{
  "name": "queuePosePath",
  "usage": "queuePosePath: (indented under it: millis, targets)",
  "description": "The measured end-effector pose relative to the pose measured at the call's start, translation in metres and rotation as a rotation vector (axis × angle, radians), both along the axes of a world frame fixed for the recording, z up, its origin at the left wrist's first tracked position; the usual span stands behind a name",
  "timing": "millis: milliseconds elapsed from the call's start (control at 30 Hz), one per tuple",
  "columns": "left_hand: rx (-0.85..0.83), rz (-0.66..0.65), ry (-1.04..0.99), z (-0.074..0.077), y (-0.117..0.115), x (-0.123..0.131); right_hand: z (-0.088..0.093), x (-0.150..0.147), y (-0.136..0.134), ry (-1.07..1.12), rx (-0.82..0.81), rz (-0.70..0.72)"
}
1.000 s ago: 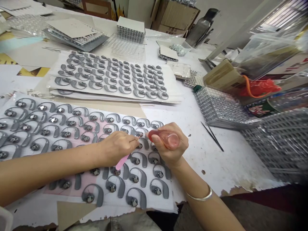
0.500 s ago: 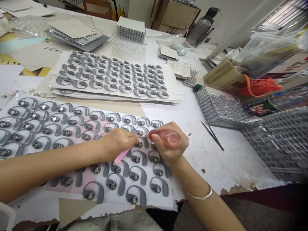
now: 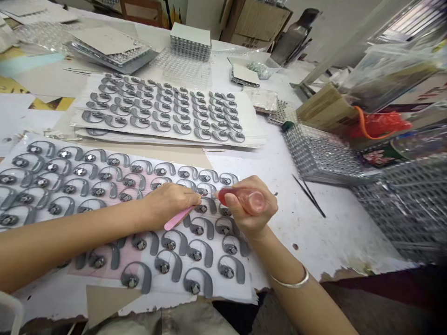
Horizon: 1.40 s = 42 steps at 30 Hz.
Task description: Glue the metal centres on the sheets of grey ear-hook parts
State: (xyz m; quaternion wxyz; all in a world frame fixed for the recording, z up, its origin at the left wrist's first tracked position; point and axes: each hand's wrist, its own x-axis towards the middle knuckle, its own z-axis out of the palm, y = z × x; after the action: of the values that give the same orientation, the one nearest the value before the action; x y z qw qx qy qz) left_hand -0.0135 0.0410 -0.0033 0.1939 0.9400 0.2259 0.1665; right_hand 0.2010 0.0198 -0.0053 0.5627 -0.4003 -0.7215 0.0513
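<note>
Between the fingers of my left hand (image 3: pixel 172 201), closed in a pinch, is a slim pink-handled tool (image 3: pixel 178 218); its tip is too small to make out. My right hand (image 3: pixel 256 223) is wrapped round a small red translucent squeeze bottle (image 3: pixel 249 201), its nozzle pointing left toward my left fingertips. Both hands hover over the right part of a white sheet (image 3: pixel 233 291) with rows of grey ear-hook pieces (image 3: pixel 207 284). Each piece carries a round metallic part and a thin wire. My left hand and forearm hide several pieces.
Behind lies another white stack of sheets (image 3: pixel 253 128) with grey hooks. Black tweezers (image 3: pixel 309 195) rest at right, near stacked clear blister trays (image 3: pixel 328 153). Farther back are a dark bottle (image 3: pixel 293 39), a cardboard box (image 3: pixel 260 21) and more trays with a white card (image 3: pixel 190 31).
The red bottle and my right hand have shifted slightly to the right. The pink handle's free end has swung a little up and left. The hooks stay in place.
</note>
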Motion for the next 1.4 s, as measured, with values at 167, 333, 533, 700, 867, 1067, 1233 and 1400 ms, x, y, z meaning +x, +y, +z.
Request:
queuePosePath:
  millis: [167,333,533,700,867,1067,1233,1400]
  targets:
    - [-0.016,0.015,-0.012,-0.001,0.0,-0.001,0.0,0.0,0.001,0.027,-0.006,0.037]
    - [-0.019,0.015,-0.009,-0.002,0.0,-0.002,-0.002,-0.001,0.002,0.015,-0.005,0.037]
    - [-0.048,0.011,-0.041,-0.002,0.002,-0.002,-0.004,0.0,0.001,0.016,-0.014,0.027]
    - [-0.089,0.012,-0.108,-0.005,0.003,-0.002,-0.004,0.001,0.001,0.0,0.0,0.034]
    - [-0.132,0.009,-0.161,-0.007,0.004,-0.002,-0.002,0.0,0.001,-0.01,0.0,0.051]
    - [-0.162,0.015,-0.206,-0.004,0.007,-0.001,-0.004,0.0,0.0,-0.001,-0.014,0.062]
    - [-0.175,0.0,-0.214,0.0,0.009,-0.002,-0.004,-0.001,0.0,-0.01,-0.012,0.057]
    - [-0.214,0.0,-0.215,0.001,0.011,-0.003,-0.003,-0.001,0.0,-0.007,-0.016,0.068]
